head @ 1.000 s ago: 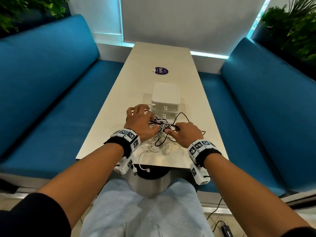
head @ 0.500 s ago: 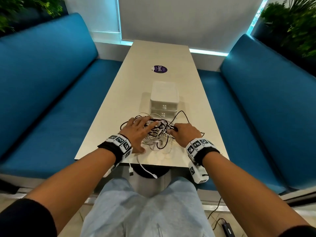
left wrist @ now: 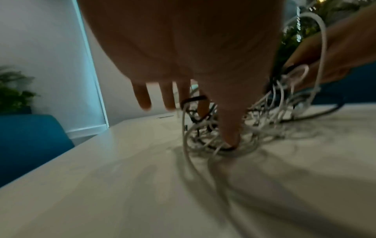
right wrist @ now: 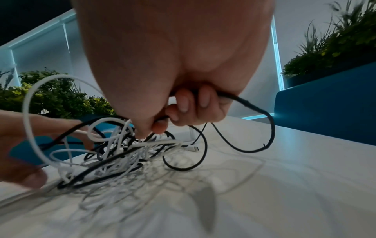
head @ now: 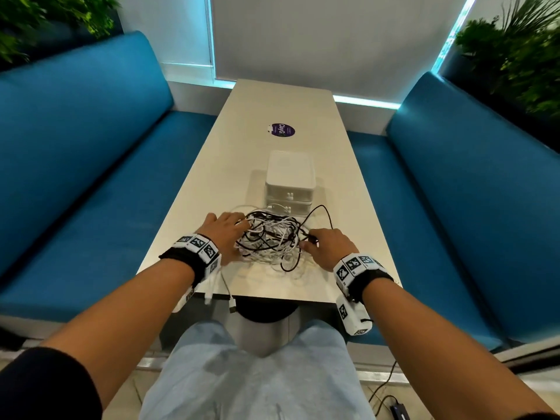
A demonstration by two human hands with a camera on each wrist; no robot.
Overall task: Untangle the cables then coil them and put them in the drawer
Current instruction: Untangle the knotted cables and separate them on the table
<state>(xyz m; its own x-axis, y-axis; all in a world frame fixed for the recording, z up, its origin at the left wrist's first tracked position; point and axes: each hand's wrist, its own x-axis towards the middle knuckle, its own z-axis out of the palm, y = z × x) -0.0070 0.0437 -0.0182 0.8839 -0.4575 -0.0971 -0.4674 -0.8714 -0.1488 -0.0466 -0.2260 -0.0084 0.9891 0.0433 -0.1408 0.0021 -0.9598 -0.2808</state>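
Nearest the viewer, the person's lap in light grey trousers [head: 257, 386] lies below the near edge of the long pale rectangular counter [head: 348, 189]. A white cable end with a plug [head: 232, 307] hangs over that edge, just beside the left wrist.

On the counter between the two forearms lies the tangled heap of thin black and white cables [head: 271, 237], still knotted together, its loops crossing one another.

The left hand [head: 224, 234] rests at the heap's left side with fingers spread and nearly straight; in the left wrist view the thumb [left wrist: 230, 135] presses down into the white loops against the counter, and the other fingers [left wrist: 142, 98] extend forward, one of them passing through a black loop. It holds nothing closed in its grip.

The right hand [head: 328, 247] sits at the heap's right side with fingers curled; the right wrist view shows the fingers [right wrist: 187, 103] and thumb closed round a black cable strand [right wrist: 252, 109], which arcs out to the right and back down to the counter.

Just beyond the heap stands a small white plastic two-drawer box [head: 290, 183], both drawers closed, its lower front touching or nearly touching the farthest loops.

Farther along the counter is a round purple sticker [head: 281, 130]. Blue upholstered benches [head: 91, 165] flank the counter on both sides, with green plants [head: 515, 56] behind them.
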